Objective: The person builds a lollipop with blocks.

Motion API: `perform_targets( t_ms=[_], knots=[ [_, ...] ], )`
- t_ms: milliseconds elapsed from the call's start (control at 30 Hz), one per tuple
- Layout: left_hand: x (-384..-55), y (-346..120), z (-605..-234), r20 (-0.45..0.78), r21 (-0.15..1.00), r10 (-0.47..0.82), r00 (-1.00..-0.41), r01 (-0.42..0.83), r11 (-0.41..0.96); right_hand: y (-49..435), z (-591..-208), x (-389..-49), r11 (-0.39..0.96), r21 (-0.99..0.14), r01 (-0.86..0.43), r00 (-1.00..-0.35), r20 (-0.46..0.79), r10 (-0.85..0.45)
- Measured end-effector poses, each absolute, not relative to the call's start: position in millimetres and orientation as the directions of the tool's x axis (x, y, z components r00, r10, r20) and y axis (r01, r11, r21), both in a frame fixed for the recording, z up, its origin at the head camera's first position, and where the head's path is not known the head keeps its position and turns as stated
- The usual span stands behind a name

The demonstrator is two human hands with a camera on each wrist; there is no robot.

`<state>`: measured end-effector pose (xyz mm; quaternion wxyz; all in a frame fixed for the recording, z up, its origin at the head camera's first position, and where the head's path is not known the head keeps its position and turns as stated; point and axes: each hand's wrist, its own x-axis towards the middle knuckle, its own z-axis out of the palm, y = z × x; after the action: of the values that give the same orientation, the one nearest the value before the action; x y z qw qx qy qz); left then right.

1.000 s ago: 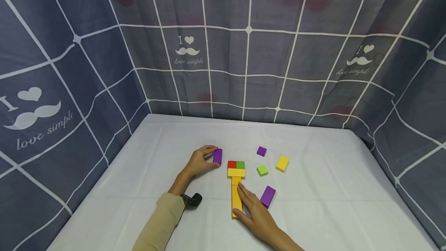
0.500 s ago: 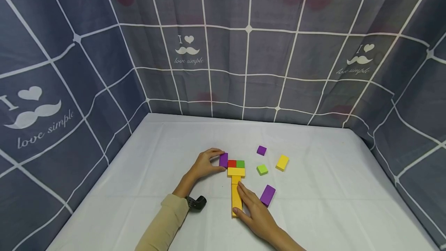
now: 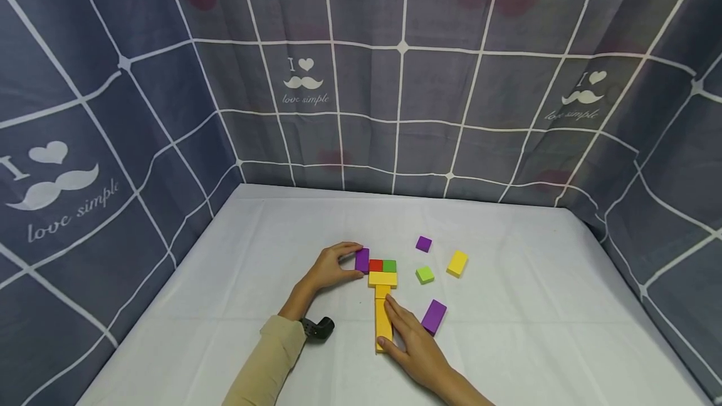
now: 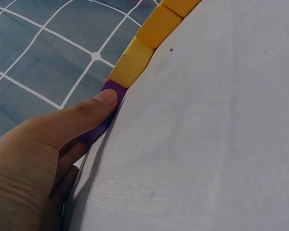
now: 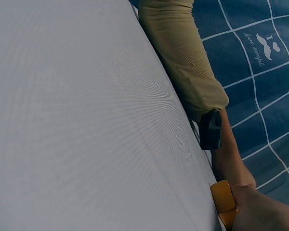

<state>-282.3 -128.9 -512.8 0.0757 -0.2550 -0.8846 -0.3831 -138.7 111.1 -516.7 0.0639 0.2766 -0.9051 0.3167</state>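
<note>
In the head view my left hand [image 3: 334, 266] pinches a purple block [image 3: 362, 260] between thumb and fingers, its side right against a red block [image 3: 375, 265]. A green block [image 3: 389, 265] sits right of the red one, and a yellow crosswise block [image 3: 382, 279] lies just below both. From there a small orange-yellow block [image 3: 382, 291] and a long one [image 3: 383, 321] run toward the front. My right hand [image 3: 417, 349] rests along this long block, fingers fairly straight on its right side, thumb by its near end. The left wrist view shows my thumb [image 4: 105, 98] on the purple block.
Right of the row lie a small purple block [image 3: 423, 244], a light green block [image 3: 425, 275], a yellow block [image 3: 457, 264] and a longer purple block [image 3: 434, 317] beside my right hand. A white cloth [image 3: 536, 306] covers the table, with grey checked curtains [image 3: 366, 80] around it.
My left hand has moved right and slightly nearer, bringing the purple block against the red block's left side; it barely moves in the last half second. The right hand stays in place.
</note>
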Motion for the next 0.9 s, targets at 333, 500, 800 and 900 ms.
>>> perform_targets(
  t_ms=[333,500,800,900],
  knots=[
    [-282.4,-128.1,-512.9,0.301,0.653,0.388,-0.871,0.485,0.581,111.3,-516.8,-138.8,0.647,-0.555,-0.523,-0.848,0.266,-0.458],
    [-281.6,-127.9,-512.6,0.299,0.650,0.387,-0.872,0.483,0.586,111.0,-516.7,-138.6,0.655,-0.555,-0.513,-0.854,0.249,-0.457],
    [-280.1,-128.0,-512.3,0.287,0.674,0.375,-0.882,0.464,0.575,110.8,-518.4,-139.6,0.654,-0.564,-0.503,-0.859,0.244,-0.451],
    [-281.1,-128.2,-513.4,0.291,0.678,0.377,-0.879,0.468,0.567,110.9,-518.4,-139.8,0.652,-0.569,-0.501,-0.860,0.242,-0.450]
  ],
)
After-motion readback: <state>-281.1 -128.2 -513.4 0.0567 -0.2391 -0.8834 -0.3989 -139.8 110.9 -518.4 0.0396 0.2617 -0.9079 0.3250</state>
